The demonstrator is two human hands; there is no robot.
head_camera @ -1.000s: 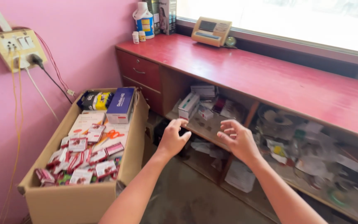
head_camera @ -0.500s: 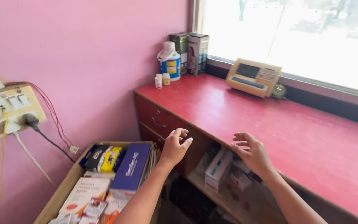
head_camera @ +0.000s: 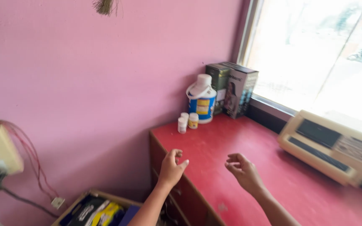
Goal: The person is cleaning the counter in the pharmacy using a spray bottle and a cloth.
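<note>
Open cardboard box (head_camera: 89,200) of packets at lower left; left hand (head_camera: 171,167) empty, fingers loosely curled, over front edge of red-painted wooden counter (head_camera: 252,167); right hand (head_camera: 243,170) empty, half-curled above counter; white-and-blue plastic jug (head_camera: 201,103), two small white bottles (head_camera: 187,121) well beyond, against pink wall

Two empty hands, left (head_camera: 171,166) and right (head_camera: 242,170), loosely curled over the front part of a red surface (head_camera: 248,146), holding nothing. Far behind them in the pink-wall corner: a blue-and-white jug (head_camera: 202,99), two small white bottles (head_camera: 188,121) just beside it, dark boxes (head_camera: 232,89) near the window. At the right, a cream device (head_camera: 329,144); low left, a cardboard box (head_camera: 99,209) with packets.
</note>
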